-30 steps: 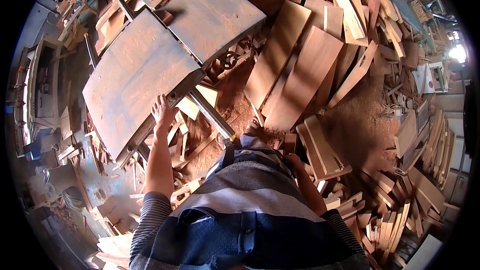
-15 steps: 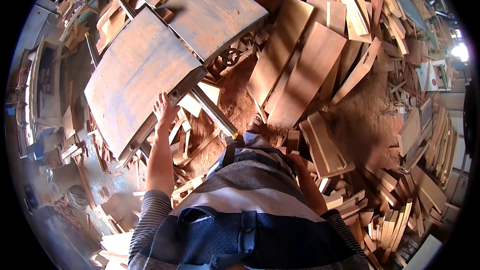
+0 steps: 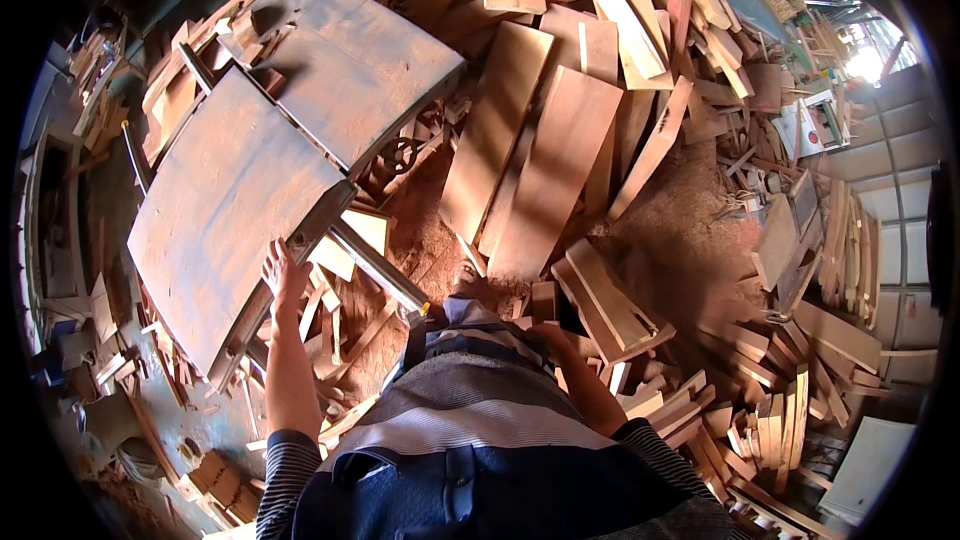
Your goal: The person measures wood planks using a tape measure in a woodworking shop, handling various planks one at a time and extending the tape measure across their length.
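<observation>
My left hand (image 3: 286, 275) rests on the near edge of a dusty metal machine table (image 3: 235, 195), fingers stretched out and holding nothing. A second flat table section (image 3: 350, 60) lies beyond a narrow slot, with a dark handwheel (image 3: 400, 155) under its edge. From the near section a round metal rail (image 3: 375, 265) juts toward my body. My right hand (image 3: 548, 338) hangs low beside my right hip, close to the leg; its fingers are mostly hidden.
Wide planks (image 3: 555, 170) lean and lie ahead of me, with long boards (image 3: 625, 20) stacked beyond. A short thick board (image 3: 612, 305) is right of my leg. Offcuts (image 3: 780, 430) pile up at the lower right. Sawdust (image 3: 690, 210) covers the floor.
The whole view has swung to the right, so the table and planks appear farther left. My left hand is still on the table edge, and my right hand is still by my hip.
</observation>
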Motion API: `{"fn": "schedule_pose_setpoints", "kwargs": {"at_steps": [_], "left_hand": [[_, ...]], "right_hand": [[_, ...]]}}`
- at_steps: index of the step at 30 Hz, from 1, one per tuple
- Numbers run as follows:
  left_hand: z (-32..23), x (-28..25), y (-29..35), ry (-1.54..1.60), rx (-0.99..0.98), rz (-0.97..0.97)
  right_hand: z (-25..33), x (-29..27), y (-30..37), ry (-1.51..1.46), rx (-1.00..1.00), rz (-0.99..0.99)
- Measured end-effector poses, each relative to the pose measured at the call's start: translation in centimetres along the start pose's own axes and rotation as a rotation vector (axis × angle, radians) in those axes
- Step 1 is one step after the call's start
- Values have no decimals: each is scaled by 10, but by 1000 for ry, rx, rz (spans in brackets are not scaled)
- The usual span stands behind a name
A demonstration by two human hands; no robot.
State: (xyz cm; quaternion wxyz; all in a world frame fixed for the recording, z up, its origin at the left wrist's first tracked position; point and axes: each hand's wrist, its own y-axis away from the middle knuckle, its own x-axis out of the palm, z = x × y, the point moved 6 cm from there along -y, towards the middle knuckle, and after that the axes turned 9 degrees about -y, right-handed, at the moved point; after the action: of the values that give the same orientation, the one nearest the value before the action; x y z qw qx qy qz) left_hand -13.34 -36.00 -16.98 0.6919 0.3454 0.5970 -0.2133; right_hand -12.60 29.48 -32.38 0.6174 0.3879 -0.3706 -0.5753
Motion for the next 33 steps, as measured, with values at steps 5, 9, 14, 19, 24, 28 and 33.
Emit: {"fn": "schedule_pose_setpoints", "kwargs": {"at_steps": [5,9,14,19,24,28,33], "left_hand": [[3,-3,2,-1,-15,22],[2,-3,2,10,-9,37],[3,1,-1,3,10,5],[7,4,-2,5,28,-5],[7,2,-1,8,19,9],[4,2,-1,2,3,21],[8,0,3,2,-20,6]], "right_hand": [[6,6,4,54,-11,19],[0,4,-3,27,-33,43],[3,5,-8,65,-63,-12],[1,6,-4,-10,-39,-8],[-2,0,-4,-21,5,-26],[-1,-5,-8,60,18,-47],[4,-4,-1,23,-4,1]]}}
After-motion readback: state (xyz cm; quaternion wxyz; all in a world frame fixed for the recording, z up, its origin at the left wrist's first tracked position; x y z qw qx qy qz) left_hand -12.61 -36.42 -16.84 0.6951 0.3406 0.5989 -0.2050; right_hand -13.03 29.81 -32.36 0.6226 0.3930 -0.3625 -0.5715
